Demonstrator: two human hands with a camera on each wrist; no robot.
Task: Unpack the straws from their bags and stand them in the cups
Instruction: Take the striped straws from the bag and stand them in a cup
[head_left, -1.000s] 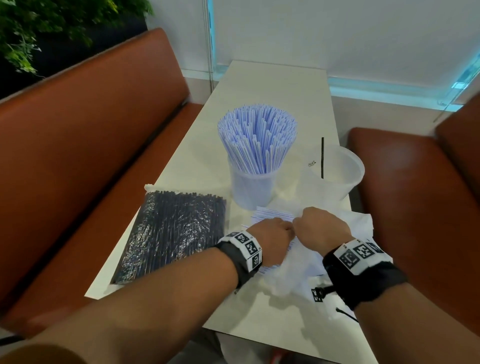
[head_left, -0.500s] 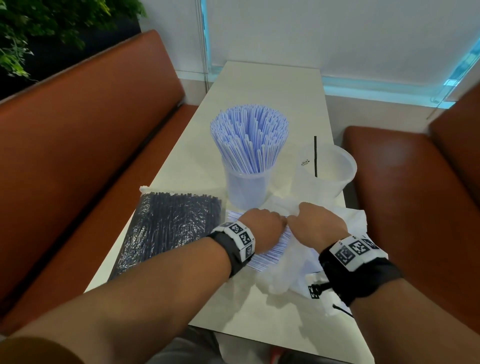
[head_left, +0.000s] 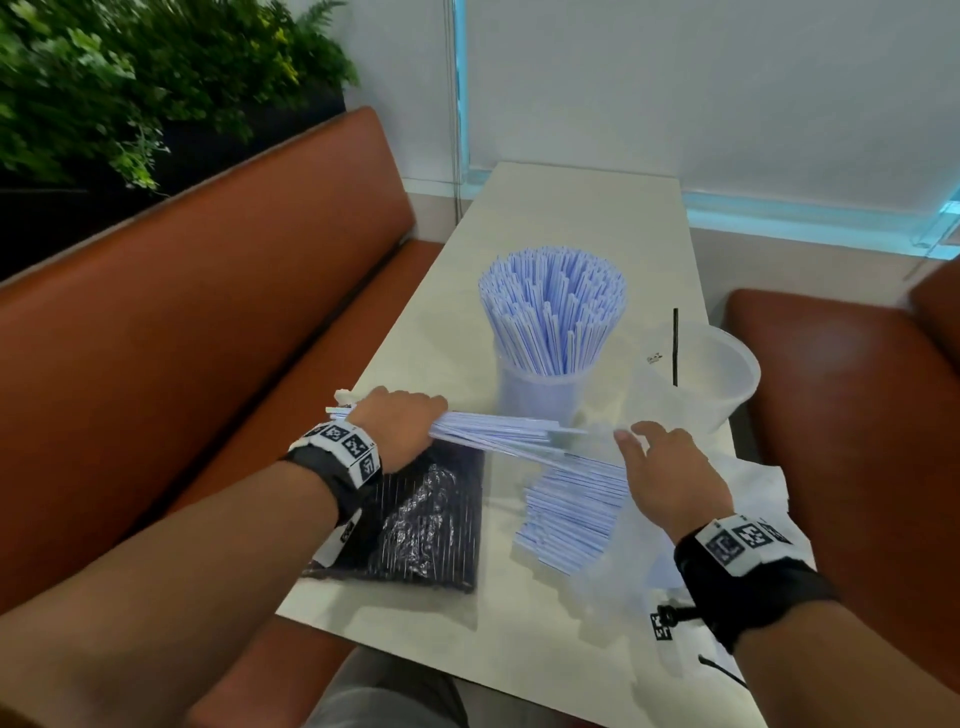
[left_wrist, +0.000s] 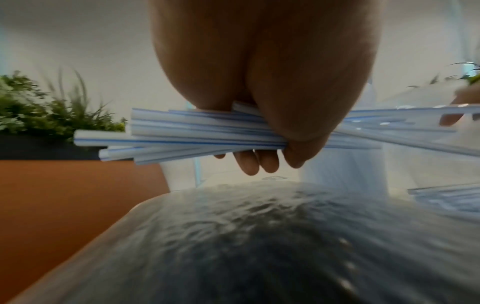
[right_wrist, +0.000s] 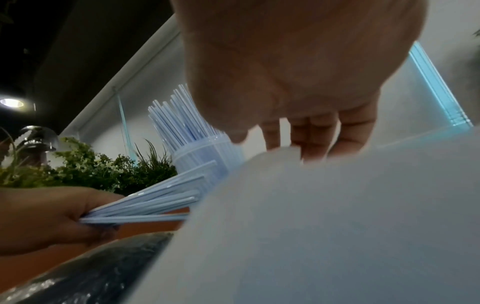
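Clutching straw bundle (head_left: 498, 427), left grip (head_left: 397, 423) clamped; right grip (head_left: 670, 475) slack beside tips.

The right hand (right_wrist: 298, 67) is blurred; the wrist view's lower half is filled by a blurred bag (right_wrist: 337, 226); its contents cannot be made out.

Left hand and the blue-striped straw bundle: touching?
Touching. The left wrist view shows the left hand with fingers curled round the straw bundle.

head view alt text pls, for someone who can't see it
A left hand grips a bundle of white-and-blue straws above a bag of black straws; the open right hand reaches toward them, near a straw-filled cup.
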